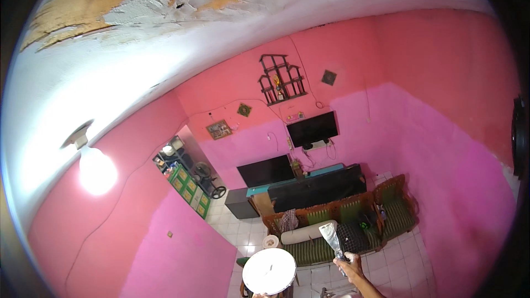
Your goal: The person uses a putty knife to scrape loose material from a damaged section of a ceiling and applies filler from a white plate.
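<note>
My right hand (351, 269) is closed round the handle of a putty knife (332, 237), its blade pointing up and smeared with white paste. At the bottom edge the fingertips of my left hand (259, 296) show at the near rim of a round white lid or shallow dish (269, 271), which they hold. A small mark sits near the middle of its white surface. Most of the left hand is hidden. Overhead at the upper left, the white ceiling (259, 16) has a bare brown patch (83, 0) with rough white paste spread along its edge.
A lit bulb (98, 171) hangs from the ceiling at left. Far below stand a green striped wooden sofa (309, 253), an armchair (398, 215), televisions (312, 129) and a green cabinet (189, 190). A black round fan-like object (518, 138) is at the right edge.
</note>
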A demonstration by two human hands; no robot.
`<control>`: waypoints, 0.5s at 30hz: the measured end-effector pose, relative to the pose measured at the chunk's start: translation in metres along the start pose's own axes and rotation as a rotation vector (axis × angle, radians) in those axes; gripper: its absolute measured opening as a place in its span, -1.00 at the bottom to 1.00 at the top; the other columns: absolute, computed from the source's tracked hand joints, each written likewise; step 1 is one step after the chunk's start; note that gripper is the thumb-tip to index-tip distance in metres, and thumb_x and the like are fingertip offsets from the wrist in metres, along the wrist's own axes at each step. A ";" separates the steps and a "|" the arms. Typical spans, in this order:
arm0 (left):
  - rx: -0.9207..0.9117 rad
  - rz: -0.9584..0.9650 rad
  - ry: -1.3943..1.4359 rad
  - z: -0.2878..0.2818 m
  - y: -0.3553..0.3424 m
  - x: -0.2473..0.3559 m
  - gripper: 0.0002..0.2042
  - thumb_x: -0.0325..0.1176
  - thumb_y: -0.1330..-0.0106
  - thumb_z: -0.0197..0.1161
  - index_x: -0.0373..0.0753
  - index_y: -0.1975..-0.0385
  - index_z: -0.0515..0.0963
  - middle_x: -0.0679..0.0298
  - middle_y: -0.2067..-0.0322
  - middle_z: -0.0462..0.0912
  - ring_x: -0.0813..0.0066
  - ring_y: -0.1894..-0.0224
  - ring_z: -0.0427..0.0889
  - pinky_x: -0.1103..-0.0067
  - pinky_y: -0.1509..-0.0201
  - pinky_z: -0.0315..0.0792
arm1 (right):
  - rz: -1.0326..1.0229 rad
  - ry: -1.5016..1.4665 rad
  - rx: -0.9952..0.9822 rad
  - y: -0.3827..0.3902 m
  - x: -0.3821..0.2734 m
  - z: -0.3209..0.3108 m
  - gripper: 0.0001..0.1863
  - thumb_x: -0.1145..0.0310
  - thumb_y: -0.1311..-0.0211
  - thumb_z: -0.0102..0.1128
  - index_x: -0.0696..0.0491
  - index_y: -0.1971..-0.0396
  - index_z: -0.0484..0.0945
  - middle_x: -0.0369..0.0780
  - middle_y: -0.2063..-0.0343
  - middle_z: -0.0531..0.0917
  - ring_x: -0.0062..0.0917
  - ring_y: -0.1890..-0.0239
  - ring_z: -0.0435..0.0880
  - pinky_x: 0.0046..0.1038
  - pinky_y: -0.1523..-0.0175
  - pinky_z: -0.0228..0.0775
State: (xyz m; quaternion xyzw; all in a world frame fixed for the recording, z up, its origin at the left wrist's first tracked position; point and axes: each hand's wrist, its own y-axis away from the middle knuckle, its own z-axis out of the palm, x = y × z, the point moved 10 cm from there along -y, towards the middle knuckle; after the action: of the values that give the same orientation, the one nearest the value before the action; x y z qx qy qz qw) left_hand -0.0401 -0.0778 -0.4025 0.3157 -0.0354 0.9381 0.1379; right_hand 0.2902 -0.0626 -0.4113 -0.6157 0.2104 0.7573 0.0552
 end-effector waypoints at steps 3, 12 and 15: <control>0.044 0.004 -0.015 0.015 0.000 0.000 -0.42 -0.36 -0.09 0.25 -0.29 -0.13 0.23 0.16 0.09 0.50 0.28 -0.12 0.32 0.20 -0.29 0.09 | -0.046 0.022 0.001 0.000 -0.004 -0.003 -0.82 0.41 0.08 0.33 0.12 0.64 0.49 -0.35 0.78 0.47 -0.75 0.75 0.38 -0.62 0.68 0.16; 0.074 -0.019 -0.001 0.011 -0.002 -0.011 -0.42 -0.39 -0.08 0.21 -0.23 -0.15 0.21 0.17 -0.05 0.37 0.24 -0.13 0.31 0.27 -0.25 0.20 | -0.142 0.235 -0.003 0.012 -0.016 -0.016 -0.81 0.36 0.10 0.33 0.14 0.62 0.51 -0.29 0.79 0.49 -0.69 0.73 0.43 -0.55 0.63 0.23; 0.093 0.053 -0.044 0.015 0.001 -0.001 -0.46 -0.42 -0.14 0.12 -0.30 -0.16 0.17 0.09 -0.09 0.31 0.19 -0.13 0.30 0.31 -0.23 0.25 | -0.394 0.362 0.035 0.012 -0.044 -0.007 -0.80 0.38 0.12 0.33 0.15 0.52 0.52 -0.23 0.67 0.55 -0.61 0.61 0.51 -0.48 0.50 0.33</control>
State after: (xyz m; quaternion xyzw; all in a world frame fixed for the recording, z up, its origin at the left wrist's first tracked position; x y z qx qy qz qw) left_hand -0.0311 -0.0812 -0.3909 0.3412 -0.0033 0.9349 0.0974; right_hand 0.3025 -0.0681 -0.3673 -0.7690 0.1059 0.6060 0.1736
